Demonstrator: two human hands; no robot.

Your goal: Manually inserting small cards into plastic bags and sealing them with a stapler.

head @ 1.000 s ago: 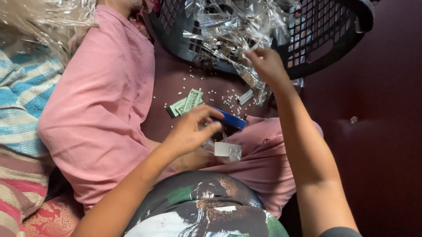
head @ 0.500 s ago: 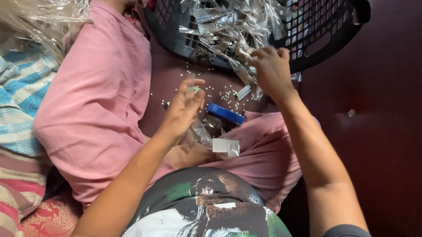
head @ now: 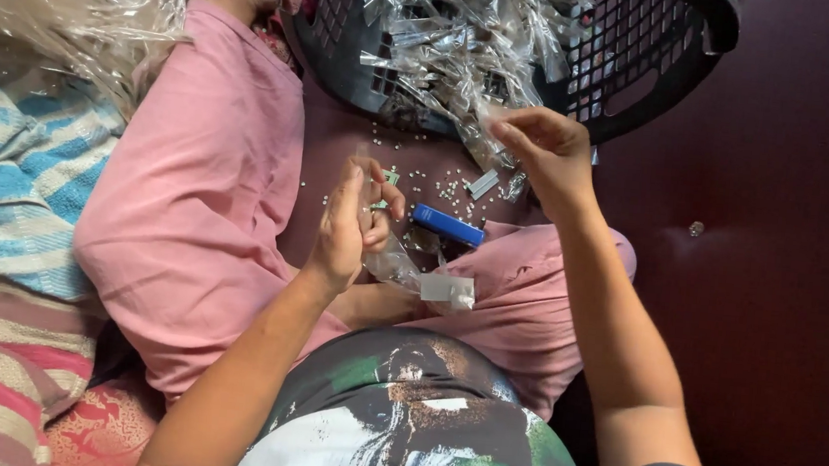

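Left hand [head: 351, 223] pinching small green packet [head: 386, 179]; right hand [head: 544, 154], two o'clock, grasping clear wrapper [head: 485, 145] beside basket [head: 673, 76].

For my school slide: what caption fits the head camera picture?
Seated person's right hand pinches a clear packet at the black basket; left hand holds another above the lap.

Clear plastic packets [head: 469, 40] fill the black basket ahead of you. Your left hand [head: 351, 223] pinches one clear packet [head: 395, 261], white label [head: 448, 289] at its lower end. Blue box [head: 447, 225] lies just beside.
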